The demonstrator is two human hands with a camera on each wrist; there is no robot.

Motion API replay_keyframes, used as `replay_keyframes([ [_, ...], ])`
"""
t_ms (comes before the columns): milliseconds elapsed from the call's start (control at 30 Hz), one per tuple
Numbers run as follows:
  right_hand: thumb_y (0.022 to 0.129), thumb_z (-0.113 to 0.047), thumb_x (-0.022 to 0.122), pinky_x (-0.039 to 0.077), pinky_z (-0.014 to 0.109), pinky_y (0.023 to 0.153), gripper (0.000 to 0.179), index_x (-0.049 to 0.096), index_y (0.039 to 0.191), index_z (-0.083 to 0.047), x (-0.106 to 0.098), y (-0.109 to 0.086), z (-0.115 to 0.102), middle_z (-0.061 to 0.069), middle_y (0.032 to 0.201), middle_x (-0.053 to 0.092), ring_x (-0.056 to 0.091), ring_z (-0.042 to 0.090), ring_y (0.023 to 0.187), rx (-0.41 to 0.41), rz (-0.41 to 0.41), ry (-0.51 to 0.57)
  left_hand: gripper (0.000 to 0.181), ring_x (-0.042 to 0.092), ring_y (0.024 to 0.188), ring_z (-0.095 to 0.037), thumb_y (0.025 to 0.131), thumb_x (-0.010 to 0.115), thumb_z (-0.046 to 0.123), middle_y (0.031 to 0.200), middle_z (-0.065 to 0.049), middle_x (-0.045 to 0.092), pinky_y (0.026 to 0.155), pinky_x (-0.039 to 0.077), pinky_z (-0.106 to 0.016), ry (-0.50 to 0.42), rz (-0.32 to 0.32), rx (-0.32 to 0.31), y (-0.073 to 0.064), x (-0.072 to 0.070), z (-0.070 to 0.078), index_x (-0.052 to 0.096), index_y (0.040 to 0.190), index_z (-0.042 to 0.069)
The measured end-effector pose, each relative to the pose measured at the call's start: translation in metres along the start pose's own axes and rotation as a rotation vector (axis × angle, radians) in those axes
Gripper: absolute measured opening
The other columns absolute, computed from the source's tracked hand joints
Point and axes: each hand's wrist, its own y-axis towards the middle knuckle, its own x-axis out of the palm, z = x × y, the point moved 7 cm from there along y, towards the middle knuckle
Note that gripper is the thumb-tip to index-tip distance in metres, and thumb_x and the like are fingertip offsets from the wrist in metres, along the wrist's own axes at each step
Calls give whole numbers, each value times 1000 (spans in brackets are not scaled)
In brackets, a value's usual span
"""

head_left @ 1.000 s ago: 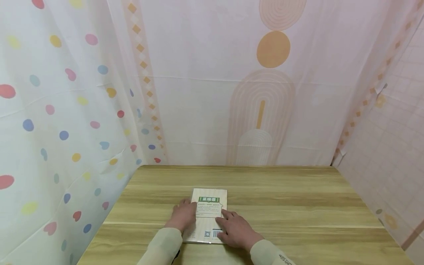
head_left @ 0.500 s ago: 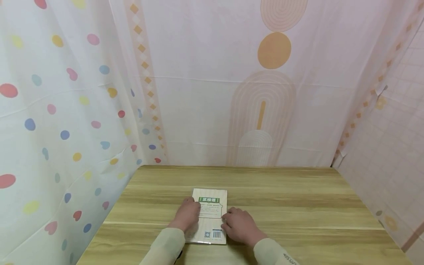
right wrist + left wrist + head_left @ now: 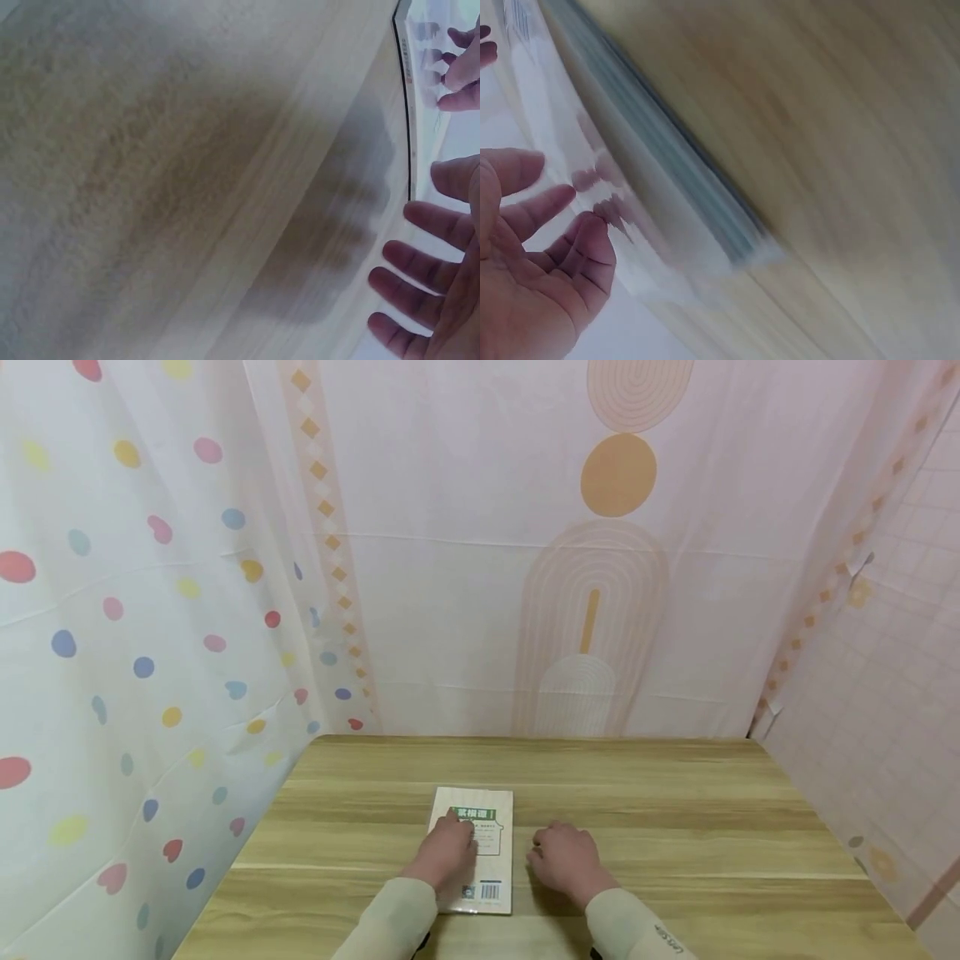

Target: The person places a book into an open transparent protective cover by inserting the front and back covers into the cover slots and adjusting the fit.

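A pale book (image 3: 495, 867) with a green title band and a barcode lies flat on the wooden table. My left hand (image 3: 447, 850) is over its left part and hides some of the print. In the left wrist view, the loosely bent fingers of my left hand (image 3: 544, 262) are close over the glossy cover, which mirrors them. The book's greenish-grey page edge (image 3: 660, 165) faces that camera. To the right of the book, my right hand (image 3: 567, 862) is apart from it and holds nothing. Its fingers are spread and relaxed in the right wrist view.
The wood-grain table (image 3: 675, 827) extends to both sides of the book and behind it. A patterned curtain (image 3: 450, 610) hangs along the table's back edge. A dotted curtain (image 3: 187, 635) borders the left, and a checked one (image 3: 877, 710) the right.
My right hand has come off the book's right edge and moved right. My left hand has shifted rightward from the left edge to over the cover. The book lies nearly where it was.
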Motion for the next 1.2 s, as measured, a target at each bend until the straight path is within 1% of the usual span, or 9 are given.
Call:
replay_keyframes([
  [100, 89, -28, 67, 51, 50, 71, 18, 72, 87, -11, -4, -1, 3, 5, 83, 62, 62, 27, 81, 42, -5, 1, 34, 46, 127, -49, 96, 64, 25, 132, -35, 49, 101, 44, -56, 9, -25, -77, 1, 6, 6, 66, 106, -7],
  [233, 89, -29, 67, 51, 50, 71, 21, 69, 80, -10, -11, -2, 4, 5, 79, 59, 62, 28, 79, 78, 8, -28, 59, 48, 122, -46, 93, 66, 45, 129, -33, 50, 86, 53, -55, 78, -6, -146, 2, 12, 13, 64, 114, -11],
  [433, 90, -28, 66, 52, 51, 73, 21, 72, 87, -9, -11, -1, 9, 7, 84, 62, 63, 29, 82, 107, 9, -41, 82, 52, 107, -39, 81, 67, 67, 111, -25, 52, 72, 53, -57, 180, 26, -176, 2, 19, 21, 62, 113, -8],
  [567, 91, -29, 65, 52, 51, 75, 23, 73, 95, -7, -9, 0, 11, 8, 88, 64, 64, 31, 86, 122, 0, -46, 91, 51, 104, -35, 75, 68, 73, 110, -24, 51, 70, 53, -56, 248, 29, -192, 0, 22, 24, 60, 118, -7],
  [667, 91, -28, 64, 52, 52, 75, 24, 73, 98, -7, -9, 0, 13, 9, 90, 65, 64, 32, 88, 129, 1, -46, 89, 51, 102, -34, 76, 71, 68, 111, -24, 51, 69, 53, -54, 258, 34, -198, -1, 21, 26, 60, 119, -9],
  [867, 91, -28, 64, 52, 51, 75, 25, 74, 100, -7, -8, -1, 15, 9, 91, 65, 64, 32, 88, 140, 0, -19, 75, 52, 91, -35, 72, 79, 48, 98, -26, 50, 65, 56, -49, 204, 75, -186, -1, 14, 30, 61, 104, -17],
  [933, 91, -28, 65, 52, 51, 75, 25, 74, 100, -7, -9, -2, 15, 9, 91, 65, 64, 32, 88, 138, 8, -13, 71, 53, 88, -35, 71, 79, 46, 93, -26, 52, 69, 55, -47, 249, 77, -155, 0, 13, 31, 61, 97, -18],
  [1067, 91, -28, 65, 52, 52, 74, 25, 74, 101, -7, -10, -1, 16, 9, 92, 65, 64, 32, 88, 134, 19, -4, 55, 59, 79, -31, 75, 73, 44, 80, -19, 60, 70, 51, -44, 403, 22, -109, 4, 13, 35, 65, 84, -10],
  [1200, 91, -27, 65, 52, 51, 73, 24, 73, 100, -7, -10, -3, 16, 9, 91, 65, 64, 31, 87, 125, 26, 6, 35, 60, 64, -24, 80, 69, 32, 69, -9, 61, 63, 51, -44, 408, -27, -123, 4, 11, 36, 65, 70, -1],
])
